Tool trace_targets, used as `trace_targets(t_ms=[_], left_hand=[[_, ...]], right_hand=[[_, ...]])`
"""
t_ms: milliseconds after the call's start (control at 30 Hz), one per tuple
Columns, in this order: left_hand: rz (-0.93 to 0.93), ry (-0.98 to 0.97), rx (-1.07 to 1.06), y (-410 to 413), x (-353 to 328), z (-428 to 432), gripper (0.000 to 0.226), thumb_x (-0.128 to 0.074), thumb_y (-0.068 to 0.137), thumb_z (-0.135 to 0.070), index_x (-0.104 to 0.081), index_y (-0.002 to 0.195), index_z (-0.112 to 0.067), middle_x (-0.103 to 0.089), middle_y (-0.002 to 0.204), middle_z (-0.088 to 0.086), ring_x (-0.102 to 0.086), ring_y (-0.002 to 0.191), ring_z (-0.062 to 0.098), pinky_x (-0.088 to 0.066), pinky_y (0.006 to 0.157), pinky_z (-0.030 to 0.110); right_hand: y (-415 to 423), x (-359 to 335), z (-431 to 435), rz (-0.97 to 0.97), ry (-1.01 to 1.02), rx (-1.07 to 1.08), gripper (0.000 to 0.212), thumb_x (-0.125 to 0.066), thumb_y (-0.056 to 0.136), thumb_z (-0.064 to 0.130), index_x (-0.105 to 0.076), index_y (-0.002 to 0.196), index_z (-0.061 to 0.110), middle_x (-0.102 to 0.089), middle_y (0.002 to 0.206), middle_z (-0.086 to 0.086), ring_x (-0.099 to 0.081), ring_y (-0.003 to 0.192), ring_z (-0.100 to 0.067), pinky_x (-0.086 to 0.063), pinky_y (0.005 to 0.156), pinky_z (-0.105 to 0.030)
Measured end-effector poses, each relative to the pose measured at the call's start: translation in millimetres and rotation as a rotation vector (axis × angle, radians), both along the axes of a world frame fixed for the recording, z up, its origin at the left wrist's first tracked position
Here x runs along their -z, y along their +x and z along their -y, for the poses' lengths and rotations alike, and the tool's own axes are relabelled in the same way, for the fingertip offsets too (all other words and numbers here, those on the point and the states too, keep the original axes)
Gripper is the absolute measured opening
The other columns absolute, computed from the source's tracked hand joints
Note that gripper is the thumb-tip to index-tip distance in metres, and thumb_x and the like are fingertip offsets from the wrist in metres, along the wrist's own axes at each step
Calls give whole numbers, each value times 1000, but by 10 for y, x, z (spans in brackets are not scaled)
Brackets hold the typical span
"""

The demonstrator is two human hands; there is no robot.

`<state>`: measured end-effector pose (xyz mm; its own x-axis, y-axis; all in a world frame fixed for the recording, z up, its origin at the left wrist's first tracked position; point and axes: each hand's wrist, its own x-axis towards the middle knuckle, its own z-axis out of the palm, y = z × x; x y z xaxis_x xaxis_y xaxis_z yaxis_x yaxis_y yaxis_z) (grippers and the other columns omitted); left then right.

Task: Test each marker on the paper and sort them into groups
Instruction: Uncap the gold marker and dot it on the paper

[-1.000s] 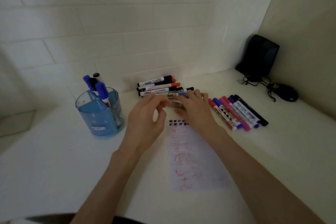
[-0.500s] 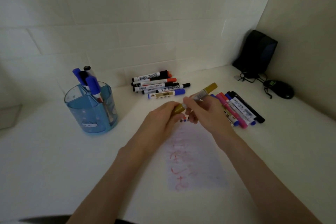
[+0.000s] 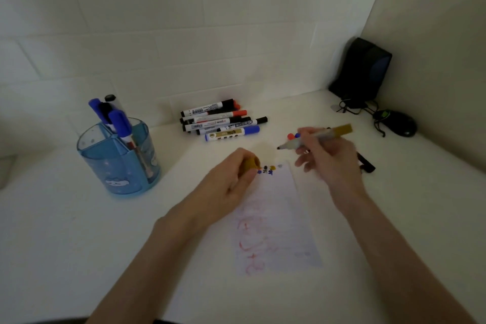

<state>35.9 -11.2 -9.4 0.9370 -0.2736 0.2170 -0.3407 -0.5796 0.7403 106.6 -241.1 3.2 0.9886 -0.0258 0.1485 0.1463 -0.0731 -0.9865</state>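
Gold marker (image 3: 319, 136): uncapped, lifted off the surface, lying nearly level with its dark tip pointing to 9 o'clock and its gold end to 3 o'clock; it hangs above the top right corner of the paper, not touching it.
Right hand (image 3: 328, 158): closed around the marker's middle in a writing grip; somewhat blurred.
Cap (image 3: 251, 162): gold, pinched in the left hand, open mouth facing 3 o'clock, just at the paper's top edge.
Left hand (image 3: 228, 181): curled snugly round the cap, resting at the paper's 10 o'clock corner.
Paper (image 3: 276, 218): flat on the surface between the two forearms; a row of small test dabs, blue, dark and one gold-looking, along the top, faint red scribbles lower down.
Progress: judging by the dabs, several markers are tested; the gold one looks to be mid-test or just tested, and it is not yet capped or sorted.
Sorted pile (image 3: 223, 121): black, red and blue markers lying side by side at 12 o'clock of the paper, by the wall.
Second group (image 3: 294, 135): mostly hidden behind the right hand; red and blue ends and a black one show.
Left to do: the markers standing in the blue cup (image 3: 118, 158) at 9 o'clock seem untested.
Surface (image 3: 65, 231): white, with a dark mouse (image 3: 399, 126) far off at 2 o'clock.
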Motion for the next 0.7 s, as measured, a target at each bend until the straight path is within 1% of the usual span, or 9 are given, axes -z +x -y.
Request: trace_targets(t_ms=[67,133,200,267,300,400,500,600,700], left_hand=[[84,178,26,7,67,94,19,-45,103,-43,-47,118,-32,-56,104,-15,-53,91,4,-46,78,23],[199,354,4,9,130,130,37,-43,98,-58,-48,126,-34,-60,107,-14,-52,89,3,-43,81,22],[281,472,1,7,155,190,56,-35,94,-69,-49,137,-36,-65,98,-14,-50,81,3,-38,78,21],[279,570,27,9,190,252,69,-26,92,-76,-43,147,-37,-57,87,-16,-48,75,5,-34,72,22],[260,597,32,15,207,262,72,-23,91,-78,-41,149,-38,-53,85,-16,-47,74,5,-33,70,22],[240,601,16,36,239,264,73,-22,90,-80,-40,148,-40,-54,88,-16,-45,76,4,-33,70,22],[243,585,18,34,255,272,70,-24,90,-81,-39,147,-42,-61,97,-15,-52,82,5,-36,73,21],[242,575,17,26,262,262,70,-27,91,-80,-39,148,-42,-62,98,-14,-58,86,6,-44,78,22],[237,571,17,25,256,261,69,-28,91,-80,-39,148,-42,-61,97,-15,-58,87,6,-46,81,22]], right_hand=[[-15,92,-72,-24,-9,37,13,-75,96,28,-79,98,16,-79,81,-7,-74,62,-21,-52,49,-23],[4,124,-77,-54,-4,111,15,-81,91,31,-78,91,16,-78,76,-4,-71,58,-15,-50,47,-21],[-1,180,-97,-57,-67,131,17,-84,86,32,-76,85,18,-76,69,3,-65,53,-5,-49,49,-16],[-13,251,-151,-46,-91,140,14,-85,85,29,-75,83,20,-75,68,10,-65,53,2,-49,51,-12],[-8,267,-176,-47,-96,154,13,-85,85,27,-74,85,20,-76,71,11,-67,56,3,-51,52,-12],[15,282,-227,-32,-161,163,14,-85,85,24,-75,92,16,-78,81,6,-70,61,0,-54,56,-15],[13,321,-261,20,-216,164,14,-83,87,20,-73,79,13,-74,65,5,-64,48,-4,-51,49,-16],[49,330,-234,51,-225,228,21,-78,85,14,-65,71,6,-67,56,8,-60,48,-2,-48,49,-13],[93,329,-200,61,-206,239,31,-77,82,13,-53,62,15,-54,49,11,-48,46,-2,-41,46,-14]])
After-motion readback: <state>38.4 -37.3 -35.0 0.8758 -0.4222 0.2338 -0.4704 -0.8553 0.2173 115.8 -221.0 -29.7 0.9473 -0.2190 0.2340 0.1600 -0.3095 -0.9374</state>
